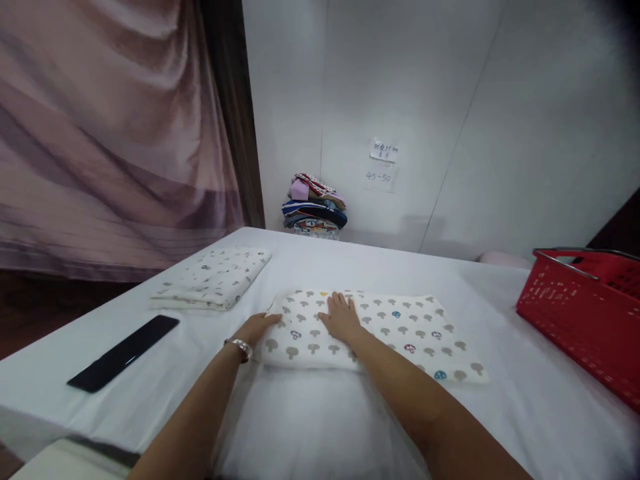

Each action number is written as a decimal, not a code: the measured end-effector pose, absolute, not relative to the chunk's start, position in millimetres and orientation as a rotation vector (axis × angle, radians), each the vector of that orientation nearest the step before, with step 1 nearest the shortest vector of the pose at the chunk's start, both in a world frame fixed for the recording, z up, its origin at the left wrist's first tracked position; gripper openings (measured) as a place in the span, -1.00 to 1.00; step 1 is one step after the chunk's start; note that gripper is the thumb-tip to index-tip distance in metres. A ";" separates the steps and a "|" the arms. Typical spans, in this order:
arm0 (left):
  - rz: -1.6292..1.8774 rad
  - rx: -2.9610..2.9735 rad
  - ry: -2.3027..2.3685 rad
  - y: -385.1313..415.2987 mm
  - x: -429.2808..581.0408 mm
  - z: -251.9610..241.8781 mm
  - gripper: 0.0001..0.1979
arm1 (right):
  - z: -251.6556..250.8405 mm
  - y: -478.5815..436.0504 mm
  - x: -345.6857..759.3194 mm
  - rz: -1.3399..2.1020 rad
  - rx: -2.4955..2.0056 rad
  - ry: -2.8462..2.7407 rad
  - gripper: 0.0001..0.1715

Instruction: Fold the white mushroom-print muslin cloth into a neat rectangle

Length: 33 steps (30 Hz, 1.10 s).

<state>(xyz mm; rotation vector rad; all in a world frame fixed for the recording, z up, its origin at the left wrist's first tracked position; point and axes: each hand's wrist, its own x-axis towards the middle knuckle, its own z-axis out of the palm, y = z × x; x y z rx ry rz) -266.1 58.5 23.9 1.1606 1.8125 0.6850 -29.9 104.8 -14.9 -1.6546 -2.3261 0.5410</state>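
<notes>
We have the mushroom-print cloth lying flat on the white table, our left hand touching its left end, our right hand spread on top. Left of it lie a folded patterned cloth and a black slab; right of it, a red basket; beyond it, stacked fabrics.

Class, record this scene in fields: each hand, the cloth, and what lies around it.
Left hand: at the left end of the mushroom-print cloth
Right hand: palm down on that cloth
Surface: white-covered table
Left side: folded white cloth, dark flat slab
Right side: red basket
Beyond: fabric stack
</notes>
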 end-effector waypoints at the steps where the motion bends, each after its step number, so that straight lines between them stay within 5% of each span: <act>1: 0.691 1.111 1.743 57.5 -263.7 30.2 -0.66 | -16.4 106.2 -28.2 0.644 -1.609 -2.266 -0.26; 14: 0.705 1.395 1.009 89.5 -115.3 149.3 -0.67 | 43.1 82.6 34.2 1.637 -0.742 -0.972 -0.28; 23: 0.601 1.665 0.998 70.0 72.4 85.3 -0.69 | 19.2 44.2 184.8 1.105 -1.472 -1.207 -0.06; 29: 0.798 2.306 1.010 56.7 24.9 47.9 -0.68 | 2.4 19.7 231.1 1.297 -1.441 -1.123 -0.08; 33: 0.685 2.563 1.189 57.4 -10.1 30.4 -0.56 | 16.1 24.0 247.5 1.507 -1.366 -1.044 -0.26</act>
